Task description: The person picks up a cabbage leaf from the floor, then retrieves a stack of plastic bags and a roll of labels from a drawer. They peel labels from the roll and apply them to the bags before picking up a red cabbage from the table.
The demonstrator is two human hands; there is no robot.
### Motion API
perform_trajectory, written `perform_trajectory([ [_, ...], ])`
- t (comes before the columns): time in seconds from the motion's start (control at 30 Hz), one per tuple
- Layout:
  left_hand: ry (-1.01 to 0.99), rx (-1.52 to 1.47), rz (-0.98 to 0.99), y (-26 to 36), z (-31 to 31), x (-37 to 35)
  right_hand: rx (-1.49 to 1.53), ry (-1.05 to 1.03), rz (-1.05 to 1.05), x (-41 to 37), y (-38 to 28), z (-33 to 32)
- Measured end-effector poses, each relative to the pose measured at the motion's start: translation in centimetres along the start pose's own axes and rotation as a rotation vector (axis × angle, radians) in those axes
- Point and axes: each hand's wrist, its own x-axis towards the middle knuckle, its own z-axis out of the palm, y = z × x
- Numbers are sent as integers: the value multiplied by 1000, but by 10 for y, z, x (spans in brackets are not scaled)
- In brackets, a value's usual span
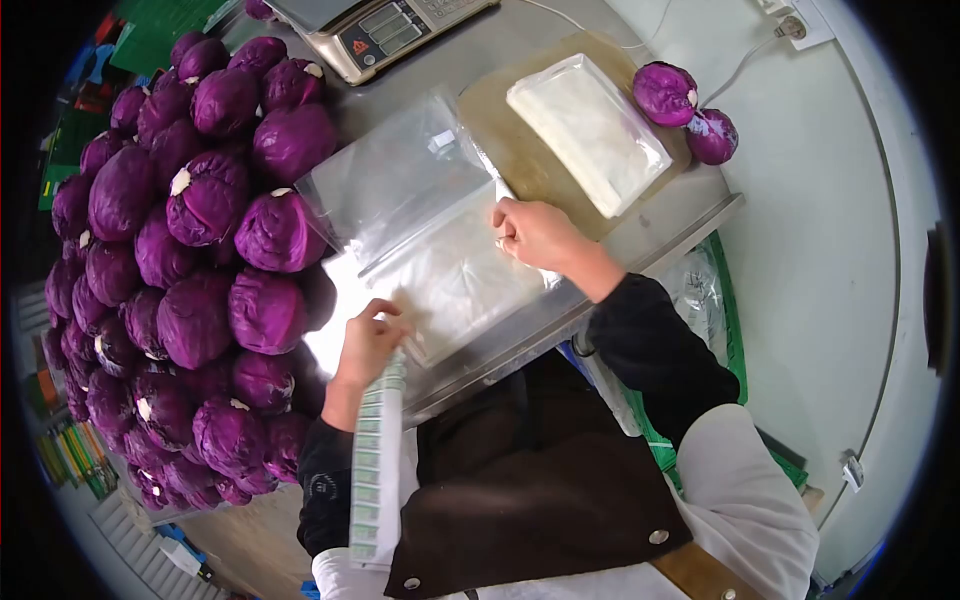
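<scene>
My left hand (368,350) is closed at the near left of a stack of clear plastic bags (465,300). From it hangs a long strip of labels (375,470), white with green print, down over my forearm and apron. My right hand (535,235) is closed at the right edge of the bags, thumb and fingers pinched together; what lies between them is too small to make out. One clear bag (400,180) lies folded out toward the back of the steel table.
A big heap of red cabbages (205,200) fills the left side. A weighing scale (385,35) stands at the back. On a brown board lies a second pack of bags (590,130), with two more cabbages (665,93) at its right. A green crate (728,300) sits below the table's right edge.
</scene>
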Motion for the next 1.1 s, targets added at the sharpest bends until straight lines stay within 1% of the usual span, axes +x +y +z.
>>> perform_trajectory([
  [0.03,-59,157,-43,17,5,-2,-277,29,-21,5,-2,4],
  [0.07,-3,210,64,12,16,3,-280,31,-21,6,-5,5],
  [0.13,5,177,72,4,18,10,-445,116,151,9,-9,5],
  [0.17,3,147,74,2,17,11,-450,114,147,8,-3,3],
  [0.2,4,184,110,0,14,15,-247,220,126,5,11,-1],
  [0.23,17,175,106,-5,12,18,-43,318,101,4,26,-5],
  [0.27,33,-171,143,-11,9,22,33,407,76,4,34,-10],
  [0.3,44,-513,178,-2,0,24,107,494,43,4,36,-17],
  [0.33,65,-622,-6,6,-26,19,368,447,216,1,38,-26],
  [0.37,169,-1130,-179,14,-40,11,627,397,392,-1,33,-35],
  [0.4,211,-1139,-178,0,-40,9,585,185,309,-2,29,-38],
  [0.43,252,-1146,-176,-13,-36,7,590,188,311,0,25,-34],
  [0.5,129,-301,-157,-7,-15,3,270,-79,-133,7,10,-17],
  [0.53,53,-339,-27,-4,3,-2,277,-76,-131,15,5,-8],
  [0.57,-37,-30,-154,31,2,-6,36,-71,-96,24,2,1],
  [0.63,-6,266,57,17,22,3,-210,-66,-57,29,-1,8],
  [0.67,-1,260,56,11,27,7,-397,48,-34,31,-2,8],
  [0.7,8,188,48,5,28,11,-581,164,-7,31,-2,8],
  [0.73,15,115,42,0,28,15,-585,165,-7,28,0,3],
  [0.77,21,109,42,0,25,17,-376,192,44,23,3,-10],
  [0.8,-18,20,44,3,21,19,-168,213,88,20,8,-21],
  [0.83,-56,-68,44,3,16,20,-173,204,77,22,20,-26],
  [0.87,-51,-431,142,-13,14,26,135,290,106,25,38,-29],
  [0.9,-32,-663,-102,16,-12,16,445,375,142,23,43,-33],
  [0.93,87,-1034,-146,17,-26,9,541,311,95,20,48,-36],
  [0.97,211,-1400,-190,13,-35,3,545,316,100,17,45,-37],
  [1.03,321,-1051,-259,-12,-26,5,351,-149,-62,18,29,-32],
  [1.07,194,-590,-368,-1,-17,2,331,-258,-169,15,5,-35],
  [1.1,102,-391,-16,-1,-3,4,339,-253,-166,23,2,-25],
])
